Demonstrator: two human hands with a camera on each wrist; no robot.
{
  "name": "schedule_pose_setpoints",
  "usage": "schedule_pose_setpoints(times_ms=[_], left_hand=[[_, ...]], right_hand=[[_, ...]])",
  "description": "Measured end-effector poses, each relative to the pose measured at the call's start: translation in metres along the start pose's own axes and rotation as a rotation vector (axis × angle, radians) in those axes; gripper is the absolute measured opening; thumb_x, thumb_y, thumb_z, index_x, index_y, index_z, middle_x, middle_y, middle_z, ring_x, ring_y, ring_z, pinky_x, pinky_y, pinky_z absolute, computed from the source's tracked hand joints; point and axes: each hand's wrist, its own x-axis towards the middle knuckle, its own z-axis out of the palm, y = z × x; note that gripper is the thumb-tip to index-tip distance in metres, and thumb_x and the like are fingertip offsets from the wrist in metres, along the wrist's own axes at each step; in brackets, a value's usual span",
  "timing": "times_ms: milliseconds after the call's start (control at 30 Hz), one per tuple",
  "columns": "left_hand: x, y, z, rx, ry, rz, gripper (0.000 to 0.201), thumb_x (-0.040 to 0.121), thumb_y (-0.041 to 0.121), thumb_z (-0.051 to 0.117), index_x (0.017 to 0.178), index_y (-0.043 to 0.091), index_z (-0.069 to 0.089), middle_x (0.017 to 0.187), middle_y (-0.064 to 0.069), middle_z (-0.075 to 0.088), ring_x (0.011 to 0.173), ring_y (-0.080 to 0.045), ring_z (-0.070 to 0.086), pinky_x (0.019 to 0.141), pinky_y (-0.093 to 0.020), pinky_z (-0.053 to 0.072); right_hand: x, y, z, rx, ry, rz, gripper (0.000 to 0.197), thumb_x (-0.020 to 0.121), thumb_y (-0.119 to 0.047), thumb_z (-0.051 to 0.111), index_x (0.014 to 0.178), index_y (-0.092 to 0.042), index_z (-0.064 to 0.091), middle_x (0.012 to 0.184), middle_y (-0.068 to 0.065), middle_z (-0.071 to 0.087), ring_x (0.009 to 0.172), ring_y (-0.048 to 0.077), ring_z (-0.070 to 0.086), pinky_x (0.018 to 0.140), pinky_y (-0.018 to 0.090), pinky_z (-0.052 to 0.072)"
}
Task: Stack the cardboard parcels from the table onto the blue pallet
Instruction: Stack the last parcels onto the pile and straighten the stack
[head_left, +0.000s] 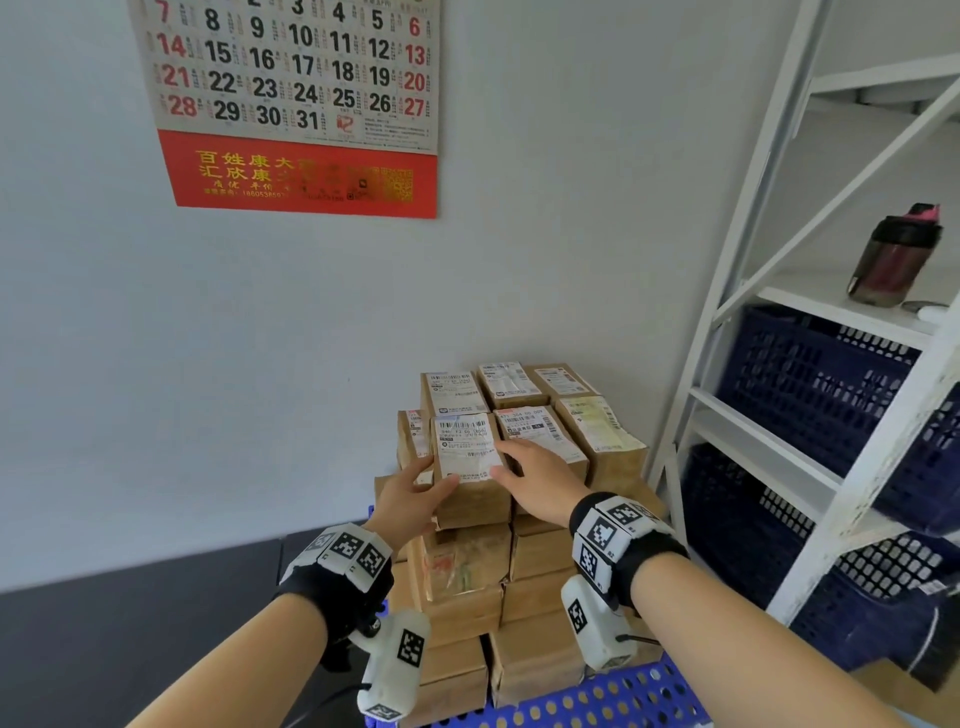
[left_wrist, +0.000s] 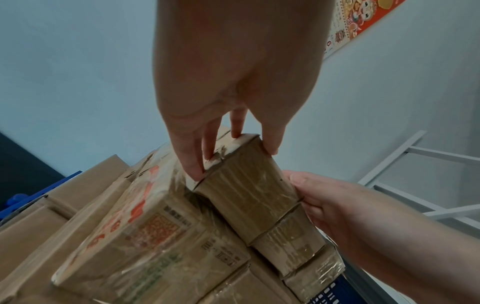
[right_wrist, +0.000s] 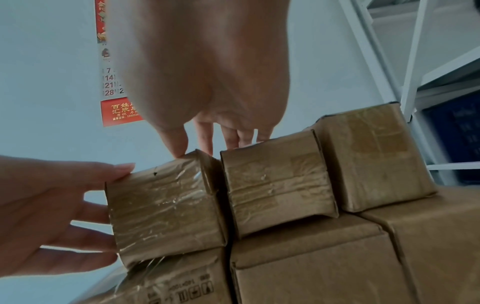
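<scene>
Our left hand (head_left: 413, 496) and right hand (head_left: 543, 480) bracket the brown taped cardboard parcel (head_left: 467, 452) between them (long axis running away from our palms); fingers straight, pressing, neither clasping.

My left hand (head_left: 410, 493) and right hand (head_left: 540, 478) are bare, and so are my forearms. Each wrist wears a black strap (head_left: 332, 597) topped with white blocks (head_left: 353, 553) printed with black-and-white square markers. A rounded white pod (head_left: 400, 654) with its own marker hangs under each.
</scene>
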Motion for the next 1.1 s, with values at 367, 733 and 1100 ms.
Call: schedule_pose_setpoints(times_ms=[367, 733, 1100], left_hand=[[0.004, 0.004, 0.005, 0.050, -0.016, -0.016, 0.066, 0.086, 0.035, 0.063, 0.143, 0.024, 0.033, 0.121, -0.008, 0.059, 0.107, -0.023, 0.059, 0.082, -0.034, 0.053], [0.000, 0.007, -0.004, -0.104, -0.027, -0.068, 0.054, 0.093, 0.036, 0.052, 0.143, 0.023, 0.034, 0.145, -0.005, 0.040, 0.129, -0.031, 0.042, 0.102, -0.044, 0.041], [0.005, 0.004, -0.017, -0.081, -0.005, -0.062, 0.055, 0.094, 0.037, 0.051, 0.144, 0.024, 0.034, 0.146, -0.006, 0.039, 0.129, -0.030, 0.042, 0.103, -0.043, 0.039]], right_hand=[[-0.001, 0.002, -0.003, 0.011, -0.002, 0.008, 0.048, 0.100, -0.032, 0.041, 0.144, -0.015, 0.036, 0.149, 0.002, 0.038, 0.137, 0.019, 0.034, 0.113, 0.033, 0.028], [-0.017, 0.006, -0.021, 0.165, 0.089, 0.057, 0.049, 0.100, -0.030, 0.042, 0.147, -0.020, 0.032, 0.153, -0.001, 0.031, 0.141, 0.016, 0.027, 0.113, 0.030, 0.024], [-0.023, 0.010, -0.032, 0.258, 0.159, 0.085, 0.046, 0.100, -0.026, 0.043, 0.145, -0.019, 0.035, 0.151, -0.001, 0.034, 0.140, 0.017, 0.029, 0.112, 0.029, 0.023]])
